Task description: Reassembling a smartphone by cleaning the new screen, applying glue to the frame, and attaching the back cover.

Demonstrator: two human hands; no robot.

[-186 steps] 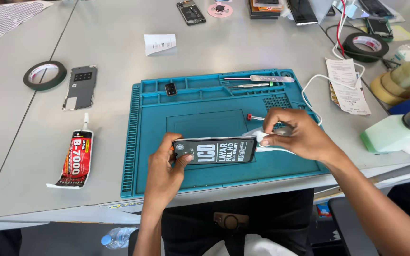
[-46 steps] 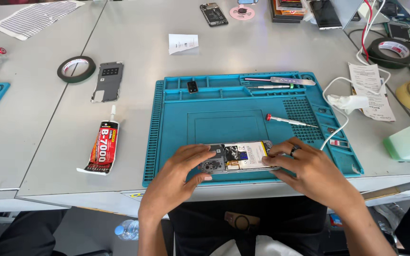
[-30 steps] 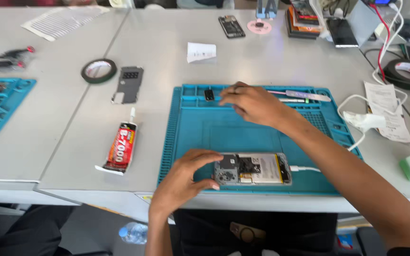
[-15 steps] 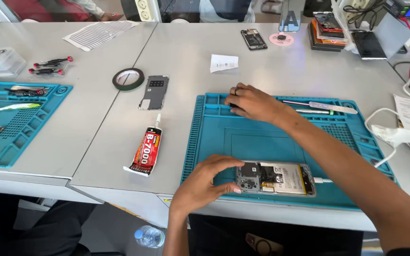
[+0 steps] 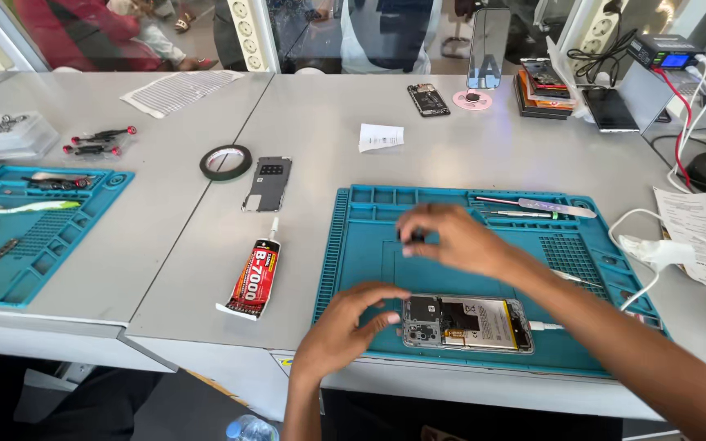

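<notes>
Head view: your left hand [image 5: 345,331] is resting fingertips against left end of opened phone [image 5: 467,324], fingers spread, gripping nothing. Phone is lying flat on blue mat [image 5: 369,245] near front edge. Your right hand [image 5: 451,241] is hovering above mat, pinching small dark part [image 5: 415,238]. Glue tube [image 5: 253,278] is lying on surface left of mat.

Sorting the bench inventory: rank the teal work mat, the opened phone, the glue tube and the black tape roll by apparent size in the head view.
1. teal work mat, by far the largest.
2. opened phone.
3. glue tube, close to the phone in length but narrower.
4. black tape roll, though it lies farther from the camera.
</notes>
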